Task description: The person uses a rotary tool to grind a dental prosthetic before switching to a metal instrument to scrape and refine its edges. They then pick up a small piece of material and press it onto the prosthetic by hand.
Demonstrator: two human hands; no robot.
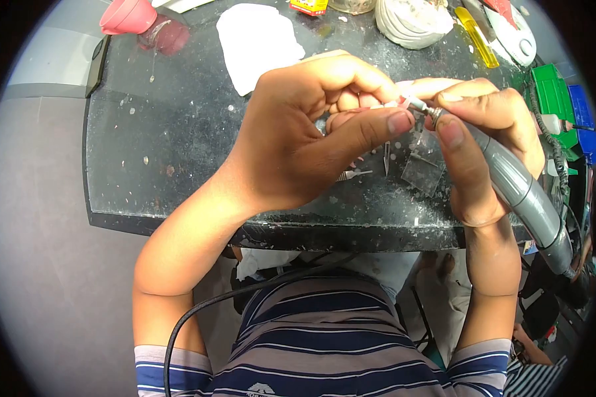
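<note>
A grey rotary handpiece (518,182) lies in my right hand (493,126), gripped near its metal nose between thumb and fingers. From its nose a pale, small bur (416,102) points left toward my left fingertips. My left hand (324,126) is closed in a pinch, thumb against curled fingers, right at the bur's tip. A small whitish piece shows between those fingers, mostly hidden, and I cannot tell what it is. Below the hands, a slim pointed metal bit (387,159) and a small clear plastic bag (422,173) lie on the black tabletop (159,152).
A white cloth (251,43) lies behind my left hand. At the back are a pink cup (127,16), a round white bowl (414,23) and a yellow-handled tool (477,36). Green (553,99) and blue bins (584,122) stand at the right. A black cable (245,288) crosses before my body.
</note>
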